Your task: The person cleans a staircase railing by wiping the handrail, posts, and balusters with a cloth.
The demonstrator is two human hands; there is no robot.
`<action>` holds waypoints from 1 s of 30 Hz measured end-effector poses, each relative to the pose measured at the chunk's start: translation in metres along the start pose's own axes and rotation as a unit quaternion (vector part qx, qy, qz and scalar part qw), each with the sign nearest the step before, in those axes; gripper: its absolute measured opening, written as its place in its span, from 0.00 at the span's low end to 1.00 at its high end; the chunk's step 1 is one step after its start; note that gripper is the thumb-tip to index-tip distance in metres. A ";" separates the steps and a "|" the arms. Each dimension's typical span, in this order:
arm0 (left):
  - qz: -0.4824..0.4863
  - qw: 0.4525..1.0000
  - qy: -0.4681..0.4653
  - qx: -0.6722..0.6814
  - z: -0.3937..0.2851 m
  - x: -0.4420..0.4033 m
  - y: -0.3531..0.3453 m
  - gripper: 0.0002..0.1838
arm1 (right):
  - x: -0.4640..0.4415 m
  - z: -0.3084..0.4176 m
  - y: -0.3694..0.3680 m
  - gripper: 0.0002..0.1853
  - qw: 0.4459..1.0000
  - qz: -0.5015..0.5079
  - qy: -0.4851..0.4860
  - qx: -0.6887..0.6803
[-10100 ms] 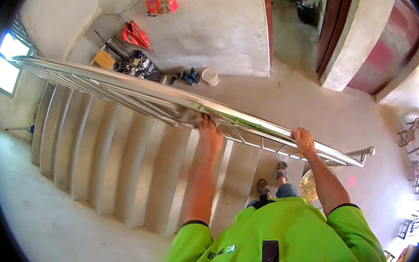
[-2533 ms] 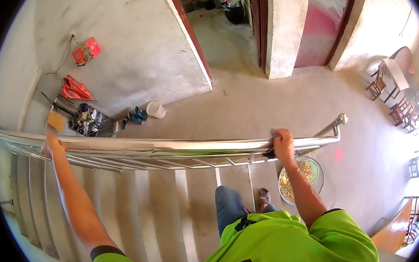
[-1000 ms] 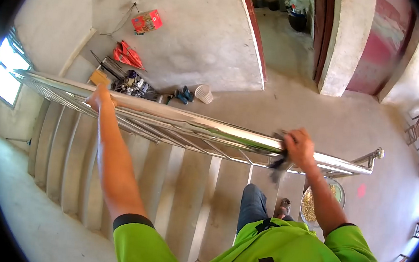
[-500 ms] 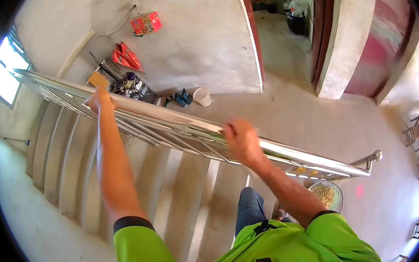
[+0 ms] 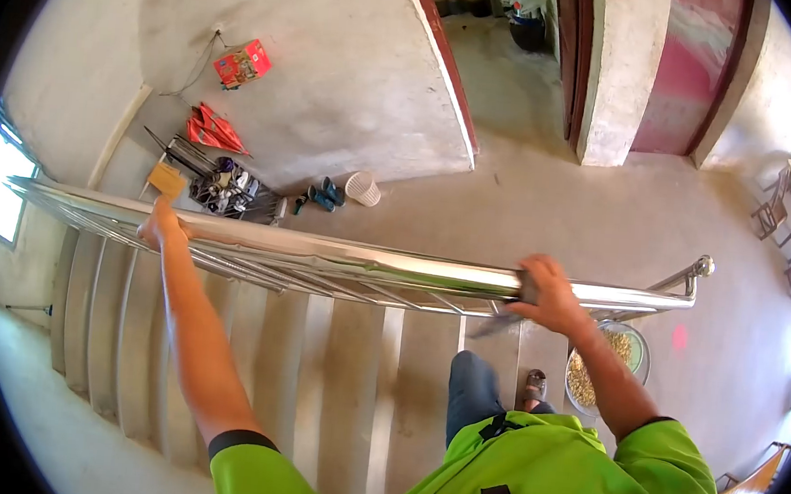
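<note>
A shiny metal handrail (image 5: 394, 264) runs across the view above the stairs. Far along it on the left, my left hand (image 5: 165, 226) is closed around the rail. Near its right end, my right hand (image 5: 548, 296) holds a dark grey cloth (image 5: 504, 322) against the rail. Part of the cloth hangs below the rail and is blurred. The fingers of my right hand curl over the top of the rail.
Concrete stairs (image 5: 339, 373) descend below the rail. A round tray (image 5: 645, 360) of yellowish pieces lies on the floor at the right. Beyond the rail are a white basket (image 5: 363, 189), blue boots (image 5: 328, 194), a shoe rack (image 5: 278, 208) and wooden chairs (image 5: 769, 218).
Since half a second ago, my right hand has moved right along the rail with the cloth. My left hand keeps its hold on the rail. The view has turned slightly.
</note>
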State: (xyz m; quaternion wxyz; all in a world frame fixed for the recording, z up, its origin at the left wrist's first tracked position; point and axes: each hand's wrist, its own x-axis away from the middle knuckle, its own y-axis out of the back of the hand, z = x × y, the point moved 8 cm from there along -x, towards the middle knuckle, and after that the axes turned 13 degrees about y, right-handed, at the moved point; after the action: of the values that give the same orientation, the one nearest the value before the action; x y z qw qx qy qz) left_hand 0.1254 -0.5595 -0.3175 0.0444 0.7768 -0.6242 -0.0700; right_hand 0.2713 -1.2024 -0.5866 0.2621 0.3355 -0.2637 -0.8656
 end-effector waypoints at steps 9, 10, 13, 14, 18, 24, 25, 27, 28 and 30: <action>-0.004 0.998 0.027 0.062 0.000 -0.002 0.001 0.30 | -0.035 -0.015 0.005 0.07 0.941 -0.248 -0.147 -0.177; -0.003 0.999 0.014 0.028 0.004 -0.013 -0.006 0.31 | -0.068 0.012 0.008 0.08 0.933 -0.264 -0.108 -0.220; 0.010 1.000 0.013 -0.012 -0.004 0.006 0.000 0.35 | -0.160 0.100 0.025 0.10 0.891 -0.283 0.025 -0.353; 0.016 1.000 0.019 -0.015 -0.005 0.012 0.000 0.36 | -0.182 0.127 0.025 0.11 0.876 -0.273 0.083 -0.390; -0.006 1.000 -0.002 -0.001 -0.008 0.019 0.004 0.39 | -0.223 0.192 -0.029 0.23 0.912 -0.161 0.231 -0.297; 0.024 1.000 0.010 -0.011 0.000 0.000 -0.005 0.41 | -0.206 0.187 -0.098 0.35 0.963 0.089 0.204 -0.154; 0.017 0.999 0.012 -0.025 0.002 -0.007 -0.006 0.41 | -0.203 0.178 -0.096 0.37 0.967 0.104 0.188 -0.139; 0.062 0.998 0.019 -0.009 0.009 -0.022 -0.015 0.40 | -0.183 0.161 -0.085 0.37 0.977 0.105 0.155 -0.103; 0.077 0.997 0.017 0.018 0.015 -0.040 -0.019 0.39 | -0.168 0.147 -0.080 0.36 0.983 0.112 0.124 -0.072; 0.093 0.994 0.014 0.050 0.025 -0.063 -0.025 0.36 | -0.125 0.114 -0.062 0.35 0.993 0.059 0.091 -0.049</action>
State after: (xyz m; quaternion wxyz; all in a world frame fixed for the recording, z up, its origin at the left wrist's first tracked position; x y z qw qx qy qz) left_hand 0.1322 -0.4919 -0.3428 0.0204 0.7174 -0.6960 -0.0234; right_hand 0.2518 -1.0463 -0.4975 0.3518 0.3834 -0.2154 -0.8264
